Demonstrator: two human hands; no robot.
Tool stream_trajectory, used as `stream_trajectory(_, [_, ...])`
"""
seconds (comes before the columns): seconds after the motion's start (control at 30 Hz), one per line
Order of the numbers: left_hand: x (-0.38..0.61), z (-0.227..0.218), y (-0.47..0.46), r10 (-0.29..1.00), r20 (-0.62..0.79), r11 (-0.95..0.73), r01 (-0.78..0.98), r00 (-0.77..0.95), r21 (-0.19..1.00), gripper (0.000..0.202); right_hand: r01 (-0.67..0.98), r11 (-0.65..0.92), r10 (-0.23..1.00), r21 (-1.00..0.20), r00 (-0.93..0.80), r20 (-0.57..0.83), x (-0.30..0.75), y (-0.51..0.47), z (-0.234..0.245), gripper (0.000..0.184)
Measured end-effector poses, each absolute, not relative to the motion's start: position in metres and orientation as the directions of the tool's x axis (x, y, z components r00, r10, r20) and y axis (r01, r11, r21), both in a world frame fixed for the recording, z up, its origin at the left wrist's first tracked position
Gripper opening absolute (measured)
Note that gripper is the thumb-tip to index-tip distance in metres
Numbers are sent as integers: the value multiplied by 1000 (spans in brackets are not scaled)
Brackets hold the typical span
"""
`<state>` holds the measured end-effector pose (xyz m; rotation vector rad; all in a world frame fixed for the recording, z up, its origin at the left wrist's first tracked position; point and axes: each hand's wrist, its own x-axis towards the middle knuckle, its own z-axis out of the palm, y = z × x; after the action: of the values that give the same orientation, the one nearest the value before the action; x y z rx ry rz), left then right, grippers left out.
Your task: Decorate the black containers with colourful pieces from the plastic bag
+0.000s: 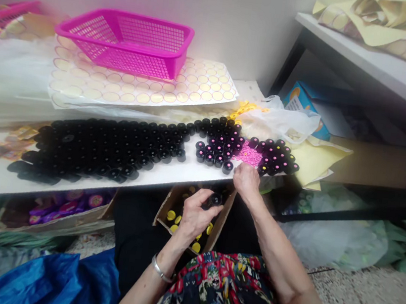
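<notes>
My left hand (197,213) holds a small round black piece (215,200) above an open cardboard box that sits below the table edge. Beside the pile of tiny pink pieces (249,154), my right hand (246,180) has its fingers pinched together at the table's edge; whatever is between them is hidden. Around that pile stand black pieces with pink dots on top (219,160), and to its right more of them (279,157), a few dotted yellow. A large mass of plain black pieces (114,145) covers the table's left part.
Yellow caps (171,215) lie in the cardboard box (221,224) on my lap. A pink basket (122,56) rests on sheets of round stickers (210,95) behind. Yellow pieces (246,110) and a plastic bag (289,121) sit at back right. A shelf (372,59) overhangs the right.
</notes>
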<state>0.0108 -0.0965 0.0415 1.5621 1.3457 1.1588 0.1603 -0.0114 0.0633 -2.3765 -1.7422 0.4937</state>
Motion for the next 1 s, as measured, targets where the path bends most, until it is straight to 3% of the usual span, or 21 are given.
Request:
stream_trajectory(0.13, [12,42,-95,989,149,-149,292,25,945,15,884,-311,950,-348,291,-111,163,-12,56,27])
stream_trajectory(0.33, [16,38,-92,992,127,-124,279,5,952,17,919,-134,987,-370,158,34,170,-18,42,26])
stream_trajectory(0.5, [21,33,-87,994,106,-102,246,-4,964,19,930,-107,987,-352,142,76,171,-20,38,22])
stream_trajectory(0.57, [22,33,-86,996,90,-86,231,-10,969,20,899,-69,983,-432,134,122,171,-25,39,19])
stream_trajectory(0.63, [24,34,-85,997,82,-75,226,-18,971,21,807,37,978,-589,92,188,172,-35,43,15])
stream_trajectory(0.77, [24,34,-86,995,102,-97,247,-11,964,17,467,268,962,-843,-77,263,168,-66,58,11])
stream_trajectory(0.87, [23,31,-87,991,132,-133,283,24,950,15,399,322,947,-858,-150,285,163,-83,61,10])
stream_trajectory(1.0, [22,25,-87,984,169,-180,322,63,929,20,516,355,935,-780,-191,300,160,-87,55,14])
